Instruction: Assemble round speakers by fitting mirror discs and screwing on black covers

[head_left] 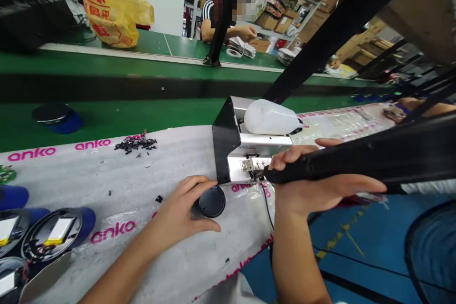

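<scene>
My left hand [190,209] is curled around a small black round part [213,201] on the covered bench, fingers on its far side and thumb on its near side. In my right hand [306,190] is a black electric screwdriver [338,159], its body stretching off to the right edge. Its narrow tip points at the front of a metal screw feeder [265,145], right by the small rail there. Where exactly the tip touches is hard to make out. A white plastic bottle [269,118] lies on top of the feeder.
Blue round housings [59,232] with white batteries stand at the lower left. Small black pieces [135,144] are heaped behind my left hand. Another blue housing [59,118] sits on the green belt. Beyond are a yellow bag [116,12], a black post [223,14] and a seated person [210,23].
</scene>
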Tool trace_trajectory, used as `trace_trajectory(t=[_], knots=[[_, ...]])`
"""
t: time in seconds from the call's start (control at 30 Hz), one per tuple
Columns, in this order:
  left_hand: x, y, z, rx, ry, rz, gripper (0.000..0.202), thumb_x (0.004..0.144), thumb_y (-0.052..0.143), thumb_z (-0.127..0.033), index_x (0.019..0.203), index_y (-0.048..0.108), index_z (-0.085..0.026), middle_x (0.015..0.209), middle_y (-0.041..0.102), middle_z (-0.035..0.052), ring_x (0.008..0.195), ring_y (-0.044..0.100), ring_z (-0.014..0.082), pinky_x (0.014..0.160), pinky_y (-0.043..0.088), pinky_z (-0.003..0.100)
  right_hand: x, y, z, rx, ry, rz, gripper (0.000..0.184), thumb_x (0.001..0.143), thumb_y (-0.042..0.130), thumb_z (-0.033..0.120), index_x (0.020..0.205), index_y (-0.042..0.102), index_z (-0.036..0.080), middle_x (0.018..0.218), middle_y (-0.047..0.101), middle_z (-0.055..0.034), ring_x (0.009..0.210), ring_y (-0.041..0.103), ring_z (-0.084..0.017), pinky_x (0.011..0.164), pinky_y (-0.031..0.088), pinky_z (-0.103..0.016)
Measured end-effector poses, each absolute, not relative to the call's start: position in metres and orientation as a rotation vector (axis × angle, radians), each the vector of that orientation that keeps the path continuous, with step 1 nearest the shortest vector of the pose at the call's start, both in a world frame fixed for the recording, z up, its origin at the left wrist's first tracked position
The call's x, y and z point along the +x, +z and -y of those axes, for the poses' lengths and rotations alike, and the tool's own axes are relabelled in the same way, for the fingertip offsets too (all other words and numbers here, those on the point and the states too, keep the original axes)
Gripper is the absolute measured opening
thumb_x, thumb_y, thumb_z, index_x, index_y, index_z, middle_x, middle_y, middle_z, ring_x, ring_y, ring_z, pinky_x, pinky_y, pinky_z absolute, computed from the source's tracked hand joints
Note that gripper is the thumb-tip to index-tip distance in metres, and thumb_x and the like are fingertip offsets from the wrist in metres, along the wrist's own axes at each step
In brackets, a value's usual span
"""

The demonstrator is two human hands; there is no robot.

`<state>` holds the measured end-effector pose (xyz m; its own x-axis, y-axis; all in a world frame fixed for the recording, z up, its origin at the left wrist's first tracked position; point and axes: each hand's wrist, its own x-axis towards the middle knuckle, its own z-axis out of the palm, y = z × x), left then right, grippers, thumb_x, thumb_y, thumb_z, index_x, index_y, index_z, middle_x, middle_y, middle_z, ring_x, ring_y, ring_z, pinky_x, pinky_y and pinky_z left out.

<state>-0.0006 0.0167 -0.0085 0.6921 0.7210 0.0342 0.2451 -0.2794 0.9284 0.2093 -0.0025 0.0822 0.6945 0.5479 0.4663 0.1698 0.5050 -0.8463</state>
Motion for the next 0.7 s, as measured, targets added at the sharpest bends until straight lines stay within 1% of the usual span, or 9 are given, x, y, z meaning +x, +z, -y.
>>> trace_trajectory(t=[0.07,0.13,0.23,0.3,0.4,0.47,0.53,0.63,0.7], knots=[[-0.002,-0.008,-0.019,1.758,0.524,-0.772,0.066,0.072,0.086,-0.038,0.133,0.059,-0.030,0.133,0.062,0.0040,0.122,0.057,0.0282,0.105,0.043,0.039,0.203,0.082,0.007,-1.045,0.311,0.805,0.068,0.065,0.054,0.091,0.090,0.054,0.027,0.052,0.053,0.0054,0.035,0.046,-0.018,0.034,0.039,-0.030],[-0.003,-0.005,-0.022,1.697,0.500,-0.768,0.064,0.071,0.086,-0.033,0.129,0.059,-0.031,0.130,0.065,0.0010,0.118,0.060,0.0263,0.100,0.046,0.036,0.192,0.084,0.015,-1.013,0.430,0.842,0.066,0.069,0.056,0.087,0.093,0.058,0.026,0.051,0.056,0.0047,0.034,0.047,-0.018,0.030,0.039,-0.029],[-0.002,-0.003,-0.025,1.681,0.503,-0.694,0.056,0.068,0.088,-0.027,0.119,0.064,-0.030,0.121,0.069,-0.0014,0.110,0.063,0.0237,0.091,0.049,0.031,0.168,0.089,0.022,-0.958,0.548,0.898,0.059,0.074,0.062,0.080,0.094,0.061,0.025,0.053,0.060,0.0041,0.035,0.051,-0.017,0.034,0.044,-0.031],[-0.001,-0.002,-0.027,1.676,0.519,-0.669,0.055,0.066,0.089,-0.025,0.116,0.066,-0.028,0.117,0.070,-0.0011,0.106,0.064,0.0231,0.090,0.049,0.031,0.152,0.088,0.018,-0.911,0.518,0.906,0.056,0.076,0.060,0.078,0.092,0.062,0.024,0.053,0.061,0.0038,0.035,0.052,-0.017,0.036,0.045,-0.030],[0.000,-0.001,-0.027,1.627,0.519,-0.668,0.056,0.066,0.089,-0.027,0.117,0.066,-0.027,0.114,0.070,0.0005,0.105,0.065,0.0241,0.093,0.049,0.034,0.138,0.080,0.006,-0.838,0.503,0.940,0.062,0.073,0.057,0.084,0.090,0.062,0.025,0.051,0.060,0.0045,0.033,0.048,-0.016,0.033,0.039,-0.029],[0.000,0.000,-0.026,1.602,0.527,-0.657,0.054,0.066,0.089,-0.028,0.115,0.067,-0.026,0.110,0.070,0.0009,0.105,0.065,0.0249,0.094,0.049,0.034,0.137,0.073,-0.001,-0.841,0.528,0.971,0.063,0.070,0.059,0.085,0.090,0.062,0.026,0.053,0.060,0.0046,0.034,0.049,-0.017,0.034,0.040,-0.029],[-0.001,-0.001,-0.026,1.596,0.540,-0.641,0.052,0.066,0.089,-0.028,0.113,0.067,-0.025,0.107,0.070,0.0008,0.106,0.065,0.0256,0.095,0.049,0.035,0.139,0.068,-0.005,-0.836,0.541,1.030,0.062,0.072,0.057,0.085,0.091,0.062,0.026,0.053,0.060,0.0039,0.034,0.050,-0.017,0.035,0.042,-0.030],[-0.001,-0.002,-0.026,1.581,0.548,-0.639,0.050,0.066,0.088,-0.027,0.112,0.068,-0.025,0.108,0.071,0.0008,0.105,0.065,0.0260,0.094,0.049,0.034,0.141,0.061,-0.009,-0.796,0.531,1.092,0.057,0.079,0.053,0.081,0.091,0.062,0.026,0.052,0.059,0.0028,0.033,0.049,-0.018,0.032,0.040,-0.030],[-0.001,-0.004,-0.026,1.556,0.552,-0.644,0.050,0.066,0.087,-0.027,0.113,0.068,-0.025,0.110,0.071,0.0011,0.104,0.065,0.0265,0.093,0.049,0.035,0.141,0.056,-0.011,-0.796,0.571,1.095,0.058,0.075,0.053,0.084,0.087,0.060,0.027,0.051,0.057,0.0032,0.031,0.048,-0.018,0.029,0.039,-0.029]])
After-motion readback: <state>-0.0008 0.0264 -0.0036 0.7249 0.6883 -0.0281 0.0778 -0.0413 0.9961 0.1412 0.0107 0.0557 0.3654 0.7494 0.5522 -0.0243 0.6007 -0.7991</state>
